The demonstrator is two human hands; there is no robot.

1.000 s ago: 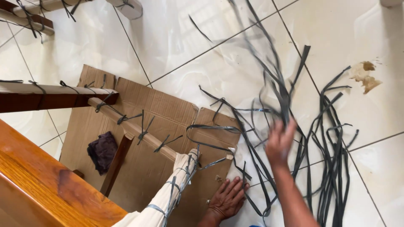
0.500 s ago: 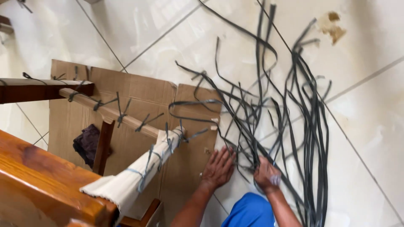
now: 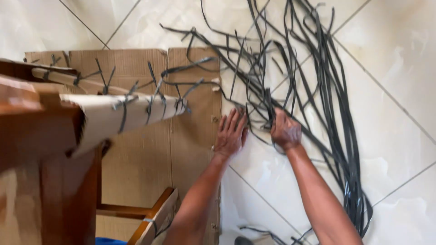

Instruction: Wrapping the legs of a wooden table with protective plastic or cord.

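A tangle of long dark rubber strips (image 3: 313, 77) lies spread over the pale tiled floor. My right hand (image 3: 285, 130) is closed around several of these strips near the middle of the pile. My left hand (image 3: 230, 134) lies flat with fingers apart on the floor, at the edge of the brown cardboard sheet (image 3: 190, 136), touching a few strip ends. A wooden furniture frame (image 3: 41, 149) stands at the left, with a light rail (image 3: 122, 113) that has short dark strips tied around it.
The cardboard sheet lies under the wooden frame on the white floor tiles (image 3: 399, 59). A lower wooden crossbar (image 3: 152, 215) shows near the bottom. A few loose strip ends (image 3: 268, 233) lie by the lower edge.
The view has swung left and closer. My right hand has closed on a bunch of strips; my left hand has settled flat beside it at the cardboard's edge.
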